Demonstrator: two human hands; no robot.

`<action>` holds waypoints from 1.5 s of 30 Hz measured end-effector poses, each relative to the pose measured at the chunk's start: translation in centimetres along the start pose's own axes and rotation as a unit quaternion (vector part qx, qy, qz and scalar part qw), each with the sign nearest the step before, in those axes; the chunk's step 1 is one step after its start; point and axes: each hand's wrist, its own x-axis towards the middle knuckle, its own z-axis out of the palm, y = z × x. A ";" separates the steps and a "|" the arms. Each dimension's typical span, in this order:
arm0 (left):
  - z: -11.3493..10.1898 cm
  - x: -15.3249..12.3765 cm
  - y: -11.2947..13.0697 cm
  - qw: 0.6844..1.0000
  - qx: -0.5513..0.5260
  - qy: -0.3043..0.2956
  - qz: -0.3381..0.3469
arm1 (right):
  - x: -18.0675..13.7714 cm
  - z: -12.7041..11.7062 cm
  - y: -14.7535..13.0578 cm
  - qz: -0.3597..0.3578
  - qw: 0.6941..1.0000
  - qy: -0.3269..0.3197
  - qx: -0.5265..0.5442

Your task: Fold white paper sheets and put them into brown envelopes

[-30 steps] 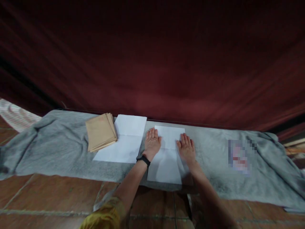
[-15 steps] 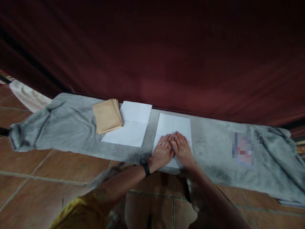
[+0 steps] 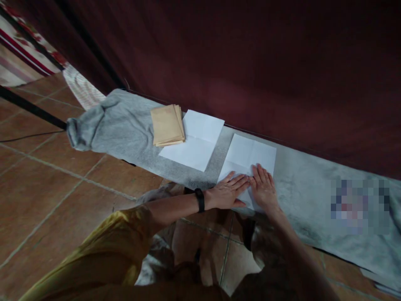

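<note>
Currently our left hand (image 3: 230, 192) and right hand (image 3: 264, 188) press the white sheet (image 3: 250, 152), fingers flat and released; the soft grey blanket (image 3: 131, 129) beneath could let it wrinkle.

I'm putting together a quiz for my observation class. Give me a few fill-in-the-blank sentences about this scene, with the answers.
The left hand and the right hand press flat on a ____ sheet of paper.
The black band sits on the ____ wrist.
The tan envelopes lie on a ____ cloth.
Missing words: white; left; grey.
</note>
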 end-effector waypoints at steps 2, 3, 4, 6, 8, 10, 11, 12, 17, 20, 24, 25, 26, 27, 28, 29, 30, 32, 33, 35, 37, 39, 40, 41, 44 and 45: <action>-0.1 -0.3 0.1 1.000 0.004 0.001 0.016 | 0.0 0.0 0.3 -0.009 1.000 -0.001 0.004; -0.1 -0.3 0.1 1.000 0.007 0.005 0.022 | 0.0 0.0 0.6 -0.014 1.000 0.000 0.009; -0.1 -0.4 0.1 1.000 0.011 0.009 0.027 | 0.1 0.1 0.8 -0.019 1.000 0.002 0.015; -0.1 -0.4 0.1 0.999 0.018 0.019 0.034 | 0.2 0.3 1.4 -0.021 0.999 0.008 0.029; 0.0 -0.3 0.0 0.999 0.025 0.022 0.036 | 0.3 0.5 1.9 -0.013 0.999 0.019 0.040; 0.0 -0.2 -0.1 0.999 0.026 0.021 0.039 | 0.5 0.5 2.3 -0.002 0.998 0.031 0.045; 0.0 -0.1 -0.2 0.999 0.024 0.021 0.042 | 0.5 0.5 2.4 0.000 0.998 0.037 0.047; 0.0 0.0 -0.3 0.998 0.021 0.023 0.046 | 0.6 0.4 2.5 0.001 0.998 0.042 0.051; -0.2 0.5 -1.1 0.999 0.000 0.031 0.030 | 0.6 -0.1 1.2 -0.018 0.994 0.040 0.099; -0.1 0.7 -1.1 1.000 -0.014 0.015 0.009 | 0.3 0.2 -0.2 -0.032 0.993 0.025 0.114; 0.6 0.9 -0.2 0.998 -0.024 0.039 -0.041 | -0.3 0.5 -1.4 -0.067 0.994 0.009 0.080; 0.9 1.0 0.0 0.997 -0.023 0.052 -0.061 | -0.4 0.5 -1.6 -0.075 0.995 0.007 0.066; 1.1 1.0 0.1 0.994 -0.020 0.064 -0.082 | -0.5 0.4 -1.7 -0.078 0.996 0.007 0.052; 1.3 1.1 0.1 0.992 -0.016 0.072 -0.102 | -0.5 0.2 -1.9 -0.077 0.996 0.009 0.038; 1.4 1.2 0.0 0.991 -0.012 0.074 -0.114 | -0.4 0.1 -2.0 -0.072 0.997 0.012 0.024; 1.5 1.3 -0.2 0.989 -0.006 0.076 -0.126 | -0.4 -0.1 -2.2 -0.064 0.998 0.014 0.010; 1.6 1.4 -0.4 0.987 0.001 0.078 -0.139 | -0.3 -0.2 -2.3 -0.053 0.998 0.018 -0.002; 1.6 1.5 -0.8 0.983 0.017 0.079 -0.162 | -0.1 -0.3 -2.4 -0.034 0.999 0.022 -0.018; 1.5 1.5 -1.0 0.982 0.026 0.078 -0.172 | -0.1 -0.3 -2.3 -0.025 0.999 0.024 -0.023; 1.4 1.3 -1.1 0.978 0.041 0.074 -0.189 | -0.1 -0.3 -2.2 -0.004 0.999 0.030 -0.026; 1.3 1.0 -1.1 0.975 0.051 0.068 -0.207 | -0.3 -0.2 -1.9 0.029 0.998 0.043 -0.028; 1.2 0.7 -1.0 0.971 0.058 0.062 -0.222 | -0.5 -0.1 -1.7 0.071 0.996 0.056 -0.027; 1.1 0.7 -1.0 0.970 0.061 0.060 -0.227 | -0.6 -0.1 -1.6 0.090 0.994 0.059 -0.025; 1.0 0.7 -0.9 0.969 0.064 0.059 -0.231 | -0.6 -0.1 -1.5 0.106 0.992 0.059 -0.021; 0.4 1.7 -1.0 0.970 0.059 0.064 -0.227 | -0.1 -0.3 -1.5 0.142 0.989 0.049 0.003; 0.2 2.4 -1.1 0.972 0.051 0.068 -0.218 | 0.3 -0.4 -1.5 0.152 0.987 0.044 0.015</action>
